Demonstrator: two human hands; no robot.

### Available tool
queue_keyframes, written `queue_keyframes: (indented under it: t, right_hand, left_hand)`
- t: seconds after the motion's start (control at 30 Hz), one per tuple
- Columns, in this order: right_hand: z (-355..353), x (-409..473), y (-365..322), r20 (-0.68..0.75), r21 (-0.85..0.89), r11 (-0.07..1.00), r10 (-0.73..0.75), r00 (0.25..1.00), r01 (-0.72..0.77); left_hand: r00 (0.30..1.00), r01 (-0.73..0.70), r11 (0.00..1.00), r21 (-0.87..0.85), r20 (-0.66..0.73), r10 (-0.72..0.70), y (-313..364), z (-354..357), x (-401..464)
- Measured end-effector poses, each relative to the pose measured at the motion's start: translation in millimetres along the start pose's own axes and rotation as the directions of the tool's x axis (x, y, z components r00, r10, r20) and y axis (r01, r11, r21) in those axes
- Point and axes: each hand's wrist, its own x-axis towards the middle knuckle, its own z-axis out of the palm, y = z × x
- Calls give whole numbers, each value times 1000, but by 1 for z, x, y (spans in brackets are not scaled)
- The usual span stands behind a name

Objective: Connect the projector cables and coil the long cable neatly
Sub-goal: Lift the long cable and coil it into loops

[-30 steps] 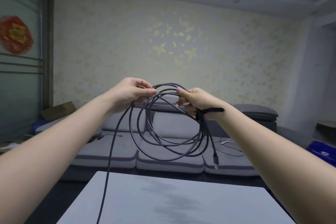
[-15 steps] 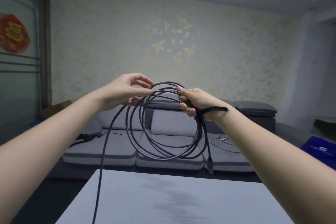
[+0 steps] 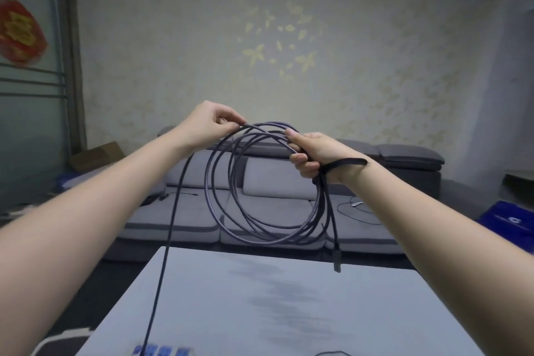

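I hold a dark cable (image 3: 261,182) up in front of me, above the far edge of a pale surface (image 3: 289,312). My right hand (image 3: 323,157) grips the gathered loops near their top, fingers (image 3: 303,163) curled round the bundle, so the coil hangs as a rough ring below it. A black strap (image 3: 345,163) lies across that wrist, fixed to the cable near the grip, I judge ready for tying the coil. The plug (image 3: 337,259) dangles free below the right hand, just over the far edge of the surface. My left hand (image 3: 206,124) pinches a strand at the top of the ring, thumb against fingertips, guiding the next loop toward the bundle. From there the uncoiled length runs down to the near edge of the surface, so I judge coiling is partway done. Behind stands a grey sofa (image 3: 185,211).
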Motion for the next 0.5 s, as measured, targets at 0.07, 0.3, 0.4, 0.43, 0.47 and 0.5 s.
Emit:
queue_keyframes:
  t: [0.07,0.3,0.4,0.43,0.47,0.5]
  right_hand:
    - [1,-1,-1,10,15,1000,-6,1000,6]
    - [7,-1,-5,96,28,1000,-12,995,9]
    - [9,-2,-4,145,1,1000,12,989,-12]
    - [8,-3,-4,171,-2,1000,24,985,-24]
    - [7,-4,-4,202,-1,999,35,979,-36]
    - [6,-5,-4,237,5,999,44,971,-46]
  left_hand:
    - [999,-14,1000,0,32,14,-1,2,-2]
    - [984,-160,916,369,137,117,-10,18,2]
    - [979,-201,903,380,119,168,-11,20,8]
    - [976,-216,898,383,112,186,-10,20,9]
    - [972,-233,890,392,101,211,-10,21,10]
    - [968,-252,880,403,89,236,-9,22,10]
